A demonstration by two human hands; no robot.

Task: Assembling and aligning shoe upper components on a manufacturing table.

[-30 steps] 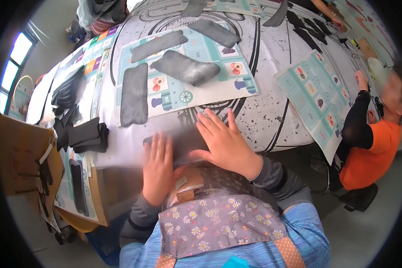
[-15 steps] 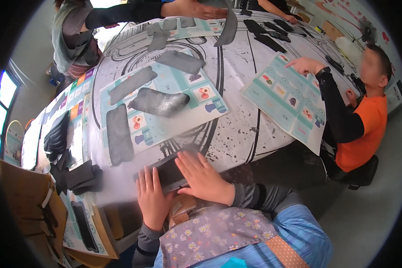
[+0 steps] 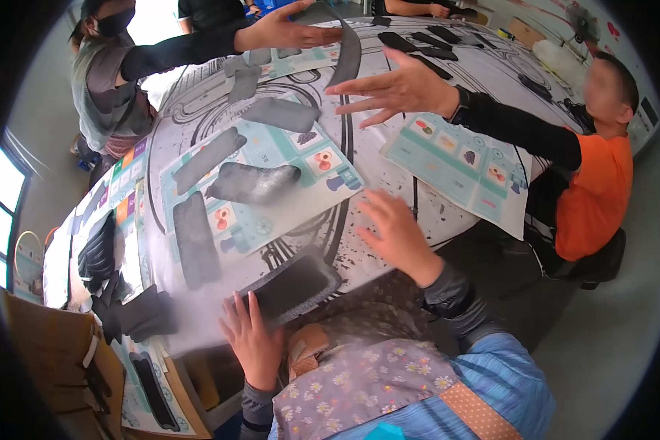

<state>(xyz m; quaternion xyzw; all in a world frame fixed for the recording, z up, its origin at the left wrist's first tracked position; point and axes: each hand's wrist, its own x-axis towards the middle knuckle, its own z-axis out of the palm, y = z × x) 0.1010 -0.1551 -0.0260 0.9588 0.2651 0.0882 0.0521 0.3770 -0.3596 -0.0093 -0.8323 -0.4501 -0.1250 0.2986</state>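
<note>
A flat black piece with a fuzzy grey border (image 3: 297, 284), like fabric or foam, lies at the table's front edge. My left hand (image 3: 255, 339) rests with fingers stretched out at its near left end. Lifted off the piece, my right hand (image 3: 397, 236) is to its upper right, fingers apart and nothing in them. Just beyond lie several similar grey strips, among them an upright one (image 3: 196, 238) and a shiny, curved one (image 3: 254, 182), on a pale blue printed sheet (image 3: 271, 227).
A person in orange (image 3: 598, 191) at the right stretches an open hand (image 3: 411, 92) over the table. Another person's hand (image 3: 290, 33) at the top is by a hanging grey strip (image 3: 348, 55). Dark pieces (image 3: 136, 312) pile at left, above a cardboard box (image 3: 48, 345).
My right hand has left the black piece and moved up and right. My left hand stays beside it. The orange-clad person's hand has reached farther left across the table, fingers now spread.
</note>
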